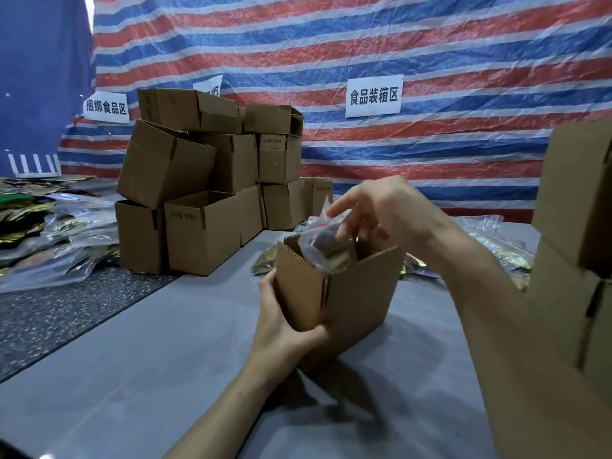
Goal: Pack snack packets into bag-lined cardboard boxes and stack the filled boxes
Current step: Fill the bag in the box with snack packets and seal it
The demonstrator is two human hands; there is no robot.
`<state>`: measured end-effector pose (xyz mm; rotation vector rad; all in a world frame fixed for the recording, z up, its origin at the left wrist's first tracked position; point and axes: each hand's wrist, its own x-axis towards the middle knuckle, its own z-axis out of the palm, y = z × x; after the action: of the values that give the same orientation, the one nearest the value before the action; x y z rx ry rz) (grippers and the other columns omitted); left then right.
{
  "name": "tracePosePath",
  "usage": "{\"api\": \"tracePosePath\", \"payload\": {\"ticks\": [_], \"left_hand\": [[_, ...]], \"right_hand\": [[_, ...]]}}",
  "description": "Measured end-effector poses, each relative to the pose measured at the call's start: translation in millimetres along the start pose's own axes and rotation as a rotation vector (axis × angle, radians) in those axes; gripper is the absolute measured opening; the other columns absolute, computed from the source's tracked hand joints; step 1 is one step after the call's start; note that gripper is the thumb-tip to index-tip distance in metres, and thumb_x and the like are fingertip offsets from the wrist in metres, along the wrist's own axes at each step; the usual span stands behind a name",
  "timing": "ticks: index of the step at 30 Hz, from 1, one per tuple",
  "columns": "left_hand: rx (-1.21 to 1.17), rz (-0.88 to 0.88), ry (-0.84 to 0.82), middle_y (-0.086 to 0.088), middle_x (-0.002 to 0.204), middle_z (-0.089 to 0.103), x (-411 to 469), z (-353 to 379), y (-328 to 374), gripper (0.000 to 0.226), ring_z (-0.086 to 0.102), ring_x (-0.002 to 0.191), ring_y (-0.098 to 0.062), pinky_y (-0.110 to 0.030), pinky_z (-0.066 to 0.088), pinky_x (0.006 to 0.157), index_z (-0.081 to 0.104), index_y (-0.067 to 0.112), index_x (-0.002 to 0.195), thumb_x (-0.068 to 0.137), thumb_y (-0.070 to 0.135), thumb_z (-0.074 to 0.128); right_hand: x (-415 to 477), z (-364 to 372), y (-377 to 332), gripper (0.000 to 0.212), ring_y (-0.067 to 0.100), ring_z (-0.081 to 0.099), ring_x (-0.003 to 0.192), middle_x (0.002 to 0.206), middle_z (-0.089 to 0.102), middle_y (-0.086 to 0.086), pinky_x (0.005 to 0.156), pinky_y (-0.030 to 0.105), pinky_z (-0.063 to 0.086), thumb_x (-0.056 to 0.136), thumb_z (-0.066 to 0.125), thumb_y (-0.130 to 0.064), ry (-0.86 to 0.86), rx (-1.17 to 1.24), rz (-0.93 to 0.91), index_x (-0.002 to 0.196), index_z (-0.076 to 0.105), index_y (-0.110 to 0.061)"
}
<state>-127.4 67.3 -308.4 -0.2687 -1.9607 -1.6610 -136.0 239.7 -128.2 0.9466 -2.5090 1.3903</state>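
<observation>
A small open cardboard box (357,293) is tilted up off the grey table, one corner toward me. My left hand (284,329) grips its lower left side from beneath. My right hand (371,210) reaches over the open top, fingers pinching a clear plastic bag (323,240) with dark and gold snack packets inside; the bag sits partly down in the box and its upper edge sticks out above the rim. How much lies deeper in the box is hidden by the walls.
A pile of brown boxes (205,180) stands at the back left, one open on top (202,233). Stacked boxes (576,260) rise at the right edge. Loose bagged packets (49,240) lie far left and behind the held box (490,233). A striped tarp backs the table.
</observation>
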Motion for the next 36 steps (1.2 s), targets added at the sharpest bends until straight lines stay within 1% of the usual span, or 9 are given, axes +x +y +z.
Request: {"api": "tracePosePath", "payload": {"ticks": [5,9,12,15,17,21,24,31,36], "left_hand": [[-0.014,0.019,-0.082,0.029,0.123,0.056,-1.7,-6.1,1.2,0.107,0.057,0.121,-0.001,-0.021,0.052,0.095,0.033,0.030,0.143,0.051,0.045,0.087],[-0.001,0.049,-0.182,0.026,0.125,0.056,-4.8,-6.6,10.5,0.104,0.056,0.121,-0.001,-0.015,0.048,0.093,0.031,0.022,0.145,0.057,0.039,0.085],[-0.006,0.054,-0.265,0.022,0.128,0.057,-6.3,-6.8,14.5,0.101,0.057,0.121,-0.002,-0.013,0.047,0.094,0.028,0.010,0.145,0.062,0.029,0.082],[-0.019,0.040,-0.303,0.017,0.127,0.060,-7.6,-6.3,12.8,0.098,0.059,0.121,-0.005,-0.013,0.047,0.094,0.030,0.008,0.143,0.063,0.019,0.084],[-0.024,0.025,-0.262,0.015,0.127,0.062,-7.1,-5.8,12.2,0.099,0.059,0.121,-0.008,-0.015,0.047,0.094,0.036,0.014,0.143,0.059,0.026,0.086],[-0.048,0.007,-0.147,0.021,0.122,0.065,-3.2,-8.4,9.6,0.103,0.061,0.116,-0.002,-0.014,0.049,0.089,0.041,0.022,0.141,0.051,0.039,0.087],[-0.044,0.015,-0.093,0.016,0.123,0.065,-0.2,-9.7,7.4,0.105,0.061,0.116,-0.002,-0.013,0.049,0.088,0.042,0.021,0.141,0.049,0.040,0.088],[-0.029,0.043,-0.116,0.015,0.131,0.059,-0.7,-12.3,9.3,0.106,0.057,0.121,-0.002,-0.014,0.048,0.093,0.040,0.023,0.143,0.050,0.041,0.087],[-0.013,0.080,-0.210,0.024,0.135,0.050,-5.3,-9.6,15.9,0.108,0.051,0.128,-0.001,-0.012,0.045,0.096,0.030,0.030,0.149,0.057,0.039,0.085]], "right_hand": [[1.6,-8.4,19.7,0.068,0.013,0.043,0.133,0.141,0.052,-0.008,0.108,0.044,0.044,0.081,0.055,0.006,0.101,-0.312,-0.037,0.127,0.061,-0.044],[2.1,-7.2,27.5,0.088,0.011,0.016,0.152,0.164,0.021,-0.020,0.123,0.055,0.023,0.088,0.066,-0.004,0.054,-0.394,-0.072,0.150,0.030,-0.055],[2.7,-4.6,27.1,0.079,0.011,-0.001,0.155,0.167,0.011,-0.021,0.123,0.060,0.006,0.086,0.076,-0.022,-0.018,-0.472,-0.059,0.144,0.037,-0.059],[1.0,-4.6,19.9,0.024,0.013,0.003,0.155,0.160,0.033,-0.018,0.120,0.058,0.002,0.080,0.083,-0.033,0.027,-0.483,-0.130,0.092,0.067,-0.046],[-0.1,-9.0,18.2,0.023,0.017,0.016,0.153,0.144,0.054,-0.018,0.120,0.057,0.008,0.078,0.086,-0.031,0.134,-0.467,-0.171,0.073,0.065,-0.040],[-2.8,-21.4,20.9,0.019,0.023,0.063,0.114,0.105,0.074,-0.010,0.103,0.056,0.046,0.077,0.087,-0.028,0.375,-0.361,-0.139,0.071,0.069,-0.030],[-4.7,-22.5,22.6,0.019,0.021,0.068,0.096,0.091,0.075,-0.006,0.095,0.052,0.051,0.078,0.086,-0.030,0.516,-0.327,-0.179,0.070,0.069,-0.031],[-21.7,-43.0,8.7,0.005,0.010,0.072,0.090,0.088,0.078,-0.004,0.085,0.035,0.055,0.084,0.079,-0.020,-0.172,-0.301,-0.009,0.080,0.079,-0.018],[-20.7,-54.1,9.0,0.028,0.030,0.076,0.086,0.085,0.078,0.013,0.090,0.046,0.056,0.097,0.048,0.000,-0.261,-0.153,0.207,0.078,0.069,-0.004]]}}
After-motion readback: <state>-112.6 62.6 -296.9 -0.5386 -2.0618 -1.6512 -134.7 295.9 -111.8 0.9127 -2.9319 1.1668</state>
